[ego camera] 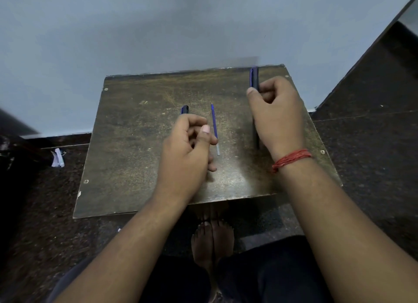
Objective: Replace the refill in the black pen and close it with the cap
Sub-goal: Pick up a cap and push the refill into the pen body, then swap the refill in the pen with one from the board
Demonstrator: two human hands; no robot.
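In the head view, the black pen (254,81) is held in the right hand (277,115), whose fingers and thumb are curled round its barrel; the capped end with a blue clip rises above the fist and the lower end is seen below the palm, toward the desk (126,144). A small black piece (184,110), perhaps a cap or a second pen's end, is gripped in the curled left hand (185,153); what it is cannot be told. The refill (214,127) lies flat on the desk between the two hands, tip away from the person, just beside the left thumb.

The refill is judged to be very light, thin and somewhat bendable, so it is best pinched near its middle and not forced. The pen barrel is judged to be stiff, light and smooth, and is best gripped firmly around its middle.

The desk is a small worn brown board with screw heads at its corners, set against a pale blue wall (158,31). A dark speckled floor (373,144) surrounds it, and bare feet (212,239) are seen below its near edge.
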